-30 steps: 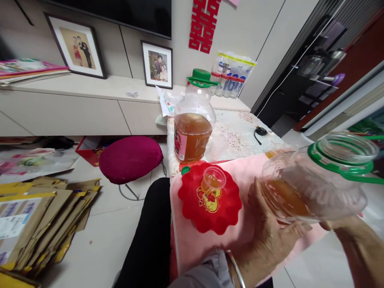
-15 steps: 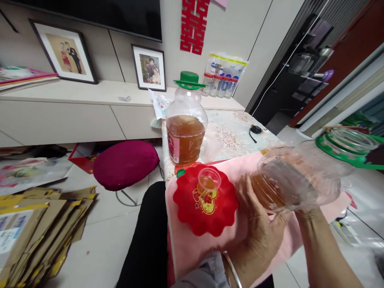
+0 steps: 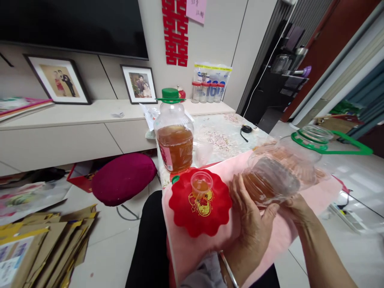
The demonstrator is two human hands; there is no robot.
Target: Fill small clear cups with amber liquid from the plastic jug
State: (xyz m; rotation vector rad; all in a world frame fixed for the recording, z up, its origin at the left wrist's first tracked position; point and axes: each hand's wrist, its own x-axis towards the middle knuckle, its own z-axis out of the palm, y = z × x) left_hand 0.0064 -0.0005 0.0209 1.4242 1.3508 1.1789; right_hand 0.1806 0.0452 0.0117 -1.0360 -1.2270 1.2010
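Clear plastic jug (image 3: pixel 270 176) leans between two bare hands, its base against the left hand (image 3: pixel 251 222), which grasps it with fingers along the bottom and thumb near the underside. The right hand (image 3: pixel 295 210) meets the jug from below; its fingers are largely hidden, and whether they close on it cannot be told. Amber liquid pools in the jug's low end, while the uncapped mouth tips up and right, ringed by a green handle (image 3: pixel 349 145). Just left of the fingers, a scalloped red plate (image 3: pixel 187 216) bears a small clear cup (image 3: pixel 201 184) of amber liquid on a pink cloth (image 3: pixel 192 256). Beyond stands a green-capped jug (image 3: pixel 175 146), upright and fuller.
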